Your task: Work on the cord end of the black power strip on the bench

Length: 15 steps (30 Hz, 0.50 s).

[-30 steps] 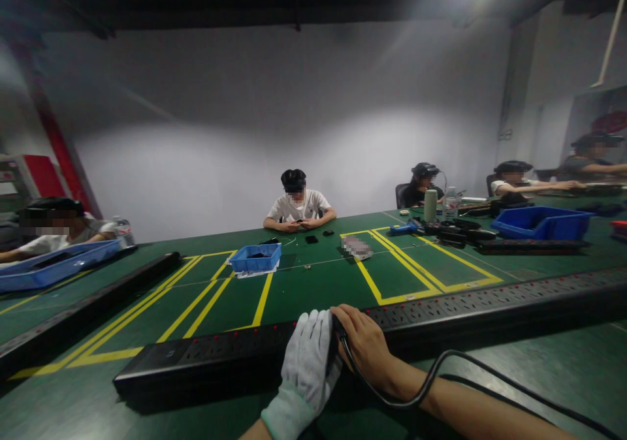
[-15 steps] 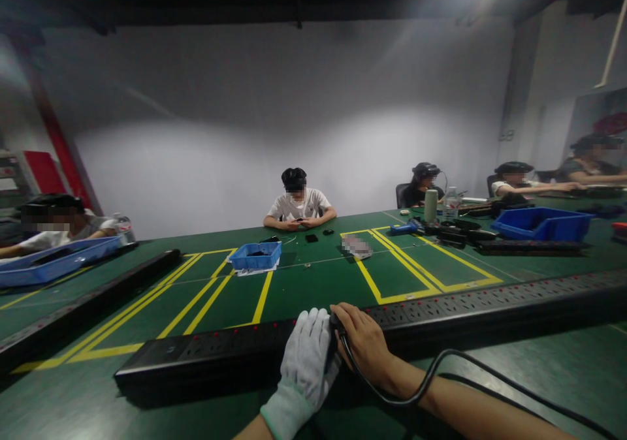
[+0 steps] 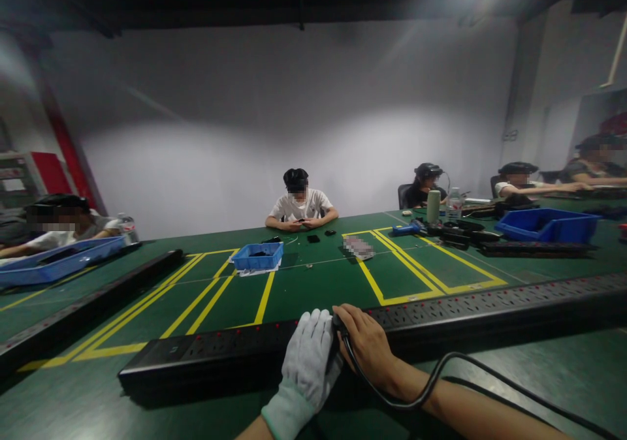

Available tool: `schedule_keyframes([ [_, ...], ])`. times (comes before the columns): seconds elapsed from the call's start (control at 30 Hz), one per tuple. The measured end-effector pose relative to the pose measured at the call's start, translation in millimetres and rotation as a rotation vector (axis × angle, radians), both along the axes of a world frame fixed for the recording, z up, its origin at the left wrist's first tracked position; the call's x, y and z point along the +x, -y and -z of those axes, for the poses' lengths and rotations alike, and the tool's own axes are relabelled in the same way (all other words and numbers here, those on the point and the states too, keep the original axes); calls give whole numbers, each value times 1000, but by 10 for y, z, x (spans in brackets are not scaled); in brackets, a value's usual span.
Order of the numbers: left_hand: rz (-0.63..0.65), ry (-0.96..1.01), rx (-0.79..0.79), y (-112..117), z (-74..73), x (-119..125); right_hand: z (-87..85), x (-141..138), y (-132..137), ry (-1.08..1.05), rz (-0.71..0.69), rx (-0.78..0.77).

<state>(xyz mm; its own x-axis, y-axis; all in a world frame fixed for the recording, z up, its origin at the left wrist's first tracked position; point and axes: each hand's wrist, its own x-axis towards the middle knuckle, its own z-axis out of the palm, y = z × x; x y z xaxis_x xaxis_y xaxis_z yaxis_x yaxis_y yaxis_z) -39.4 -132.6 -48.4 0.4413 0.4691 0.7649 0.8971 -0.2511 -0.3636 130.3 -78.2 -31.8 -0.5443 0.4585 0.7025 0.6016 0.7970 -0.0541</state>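
Note:
A long black power strip (image 3: 210, 355) with rows of sockets and red dots lies across the green table in front of me. My left hand (image 3: 308, 358), in a pale grey glove, rests across its top with the fingers stretched out side by side. Right beside it, my bare right hand (image 3: 367, 342) has its fingers closed round a black plug (image 3: 337, 322) at the strip's top. A black cable (image 3: 435, 371) runs from the plug below my right wrist and off to the lower right. Whether the plug's pins sit in a socket is hidden.
Another power strip (image 3: 98, 299) lies at the left. Blue bins (image 3: 257, 257) stand on the green table (image 3: 318, 290), which carries yellow tape lines. A blue tool (image 3: 409, 228), a green bottle (image 3: 434, 206) and black parts are at the back right. Several people sit around the table.
The view has shifted slightly, so everything appears a little further right. Both hands keep their places on the power strip and plug.

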Motion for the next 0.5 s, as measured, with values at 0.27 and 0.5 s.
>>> schedule_keyframes([
  [0.27,-6,17,0,4,6,5,22,-1,-14,-8,1,0],
  [0.5,6,-4,29,4,-16,10,24,0,-18,-10,2,8],
])
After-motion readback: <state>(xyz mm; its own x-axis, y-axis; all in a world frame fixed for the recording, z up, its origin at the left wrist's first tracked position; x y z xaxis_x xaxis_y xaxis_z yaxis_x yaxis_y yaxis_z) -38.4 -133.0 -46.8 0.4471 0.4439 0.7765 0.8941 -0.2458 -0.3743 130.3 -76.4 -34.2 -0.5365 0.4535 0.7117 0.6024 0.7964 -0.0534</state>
